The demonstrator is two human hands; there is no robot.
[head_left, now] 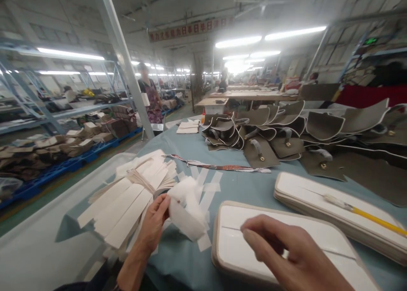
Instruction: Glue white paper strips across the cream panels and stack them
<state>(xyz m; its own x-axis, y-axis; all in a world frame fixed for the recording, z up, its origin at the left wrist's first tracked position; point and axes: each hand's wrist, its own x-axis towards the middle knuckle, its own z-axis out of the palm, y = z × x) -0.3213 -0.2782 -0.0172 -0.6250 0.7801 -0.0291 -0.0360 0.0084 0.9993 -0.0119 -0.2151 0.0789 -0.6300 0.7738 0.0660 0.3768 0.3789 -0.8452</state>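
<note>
My left hand [158, 217] pinches a bunch of thin, white, gauzy strips [187, 208] above the table's left part. More pale strips [208, 193] lie spread just beyond and beneath the bunch. To the left, cream fabric pieces [119, 208] form a fanned pile by my left wrist. My right hand [280, 244] hovers over a stack of white-topped panels [229, 217] with rounded corners and a dark slit. Its thumb and index fingertips come together; anything between them is too small to make out. The other fingers curl under, partly hidden.
A brush with a yellow handle [378, 217] rests on a second panel stack [302, 183]. A patterned strip [219, 166] crosses the teal table cover [241, 187]. Olive bag parts [260, 153] crowd the back right. A metal post [127, 62] rises behind; a person [151, 92] stands beyond.
</note>
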